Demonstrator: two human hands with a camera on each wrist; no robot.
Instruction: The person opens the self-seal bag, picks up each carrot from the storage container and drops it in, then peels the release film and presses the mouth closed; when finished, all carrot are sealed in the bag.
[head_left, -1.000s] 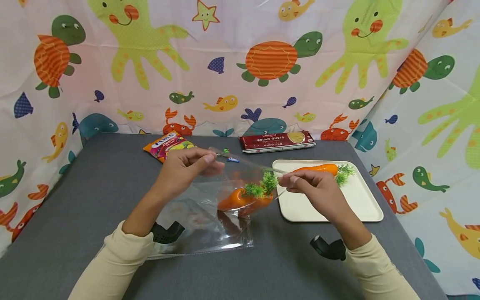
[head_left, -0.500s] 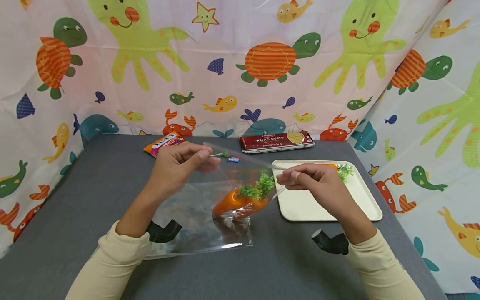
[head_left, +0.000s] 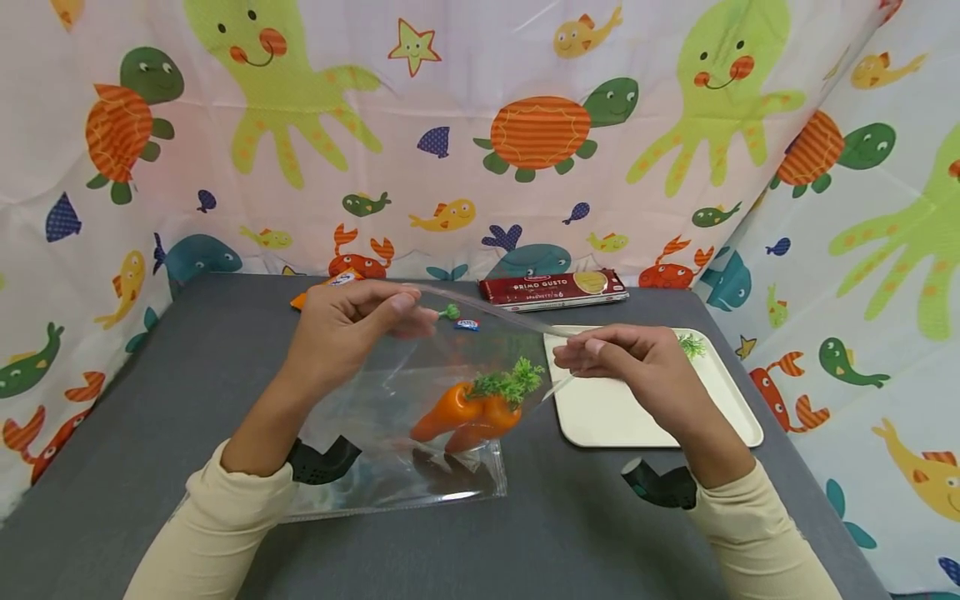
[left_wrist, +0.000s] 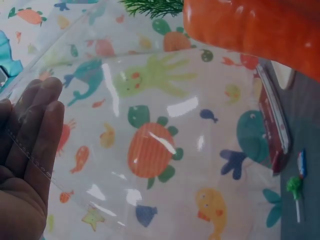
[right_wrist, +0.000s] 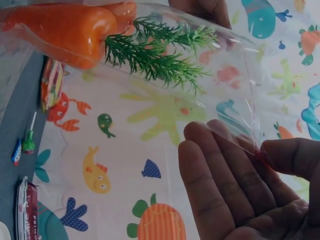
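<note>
Head view, left to right. Grey desk [head_left: 187, 367] backed by curtain [head_left: 480, 125] printed with sea animals. Snack packet [head_left: 318, 287] at the far left of the desk, mostly hidden behind the left hand [head_left: 345, 333]. Left hand raised above the desk, thumb and fingers closed in a pinch on the left corner of the mouth of the clear plastic bag [head_left: 397, 433]. Bag hanging between the hands, mouth stretched taut as a strip from one pinch to the other, lower edge resting on the desk. 2 orange toy carrots [head_left: 465, 412] with green tops inside the bag, lying side by side, tops toward the right. Lollipop [head_left: 447, 312] and small wrapped sweet [head_left: 466, 324] on the desk just beyond the bag. Red spaghetti box [head_left: 553, 288] at the far edge of the desk. Right hand [head_left: 633, 358] closed in a pinch on the right corner of the bag mouth, held above the near left part of the cream tray [head_left: 720, 400]. Green top of another carrot [head_left: 692, 344] showing on the tray behind the right hand. Cream sleeves at both wrists.
</note>
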